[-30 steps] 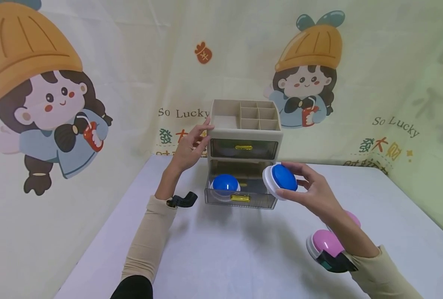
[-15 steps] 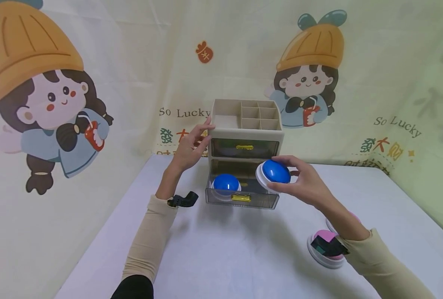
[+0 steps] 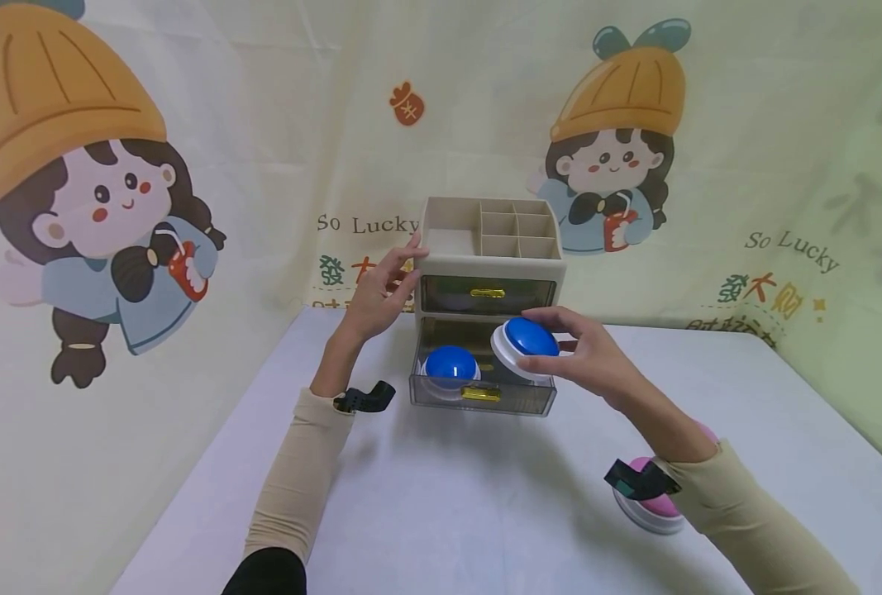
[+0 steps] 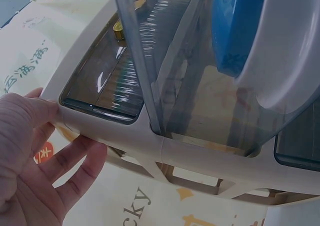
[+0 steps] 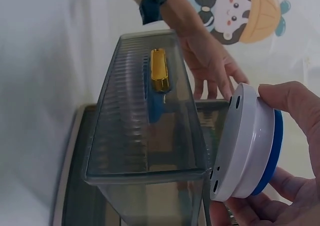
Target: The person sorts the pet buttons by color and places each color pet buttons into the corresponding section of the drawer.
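Observation:
My right hand (image 3: 585,351) grips a blue dome push button (image 3: 531,337) with a white base, thumb and fingers at its edges. It is tilted over the right part of a pulled-out clear drawer (image 3: 515,402). In the right wrist view the white base (image 5: 240,141) faces the drawer wall. A second blue button (image 3: 450,364) sits in the drawer's left part. My left hand (image 3: 377,297) touches the left side of the white desk organizer (image 3: 488,266); in the left wrist view its fingers lie loosely along the frame's edge.
A closed smoky drawer (image 3: 441,295) with a yellow handle is above the pulled-out one. Divided compartments (image 3: 498,225) top the organizer. A pink button (image 3: 660,504) stands on the white table (image 3: 441,512) at right, with another mostly hidden behind the right forearm.
My right hand has carried the blue button left, over the right part of the open drawer, and tipped it flatter. My left hand stays at the organizer's side.

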### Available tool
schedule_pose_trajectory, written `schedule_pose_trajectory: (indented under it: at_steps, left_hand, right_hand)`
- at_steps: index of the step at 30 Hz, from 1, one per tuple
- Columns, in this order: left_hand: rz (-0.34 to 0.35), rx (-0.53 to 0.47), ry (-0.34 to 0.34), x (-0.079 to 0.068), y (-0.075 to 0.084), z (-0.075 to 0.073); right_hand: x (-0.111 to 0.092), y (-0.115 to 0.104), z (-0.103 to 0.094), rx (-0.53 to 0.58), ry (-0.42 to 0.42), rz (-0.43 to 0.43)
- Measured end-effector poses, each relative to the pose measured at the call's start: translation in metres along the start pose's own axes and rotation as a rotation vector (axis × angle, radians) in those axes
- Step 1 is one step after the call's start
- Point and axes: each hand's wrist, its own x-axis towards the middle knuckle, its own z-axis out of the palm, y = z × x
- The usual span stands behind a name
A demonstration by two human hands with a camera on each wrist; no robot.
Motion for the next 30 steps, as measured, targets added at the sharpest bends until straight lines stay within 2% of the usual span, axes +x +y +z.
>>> schedule_pose_trajectory:
  at_steps: [6, 10, 17, 30]
  left_hand:
    - [-0.005, -0.008, -0.001, -0.001, 0.001, 0.0]
    - [-0.001, -0.013, -0.003, 0.0, 0.001, 0.0]
    - [0.011, -0.004, 0.008, 0.001, -0.001, 0.0]
    - [0.006, -0.003, 0.007, 0.001, -0.001, 0.001]
  right_hand:
    - [0.005, 0.005, 0.006, 0.013, 0.006, -0.021]
    - [0.007, 0.005, 0.011, -0.058, 0.019, -0.051]
    - [0.007, 0.004, 0.016, -0.152, 0.034, -0.045]
    - [0.008, 0.011, 0.019, -0.148, -0.011, -0.015]
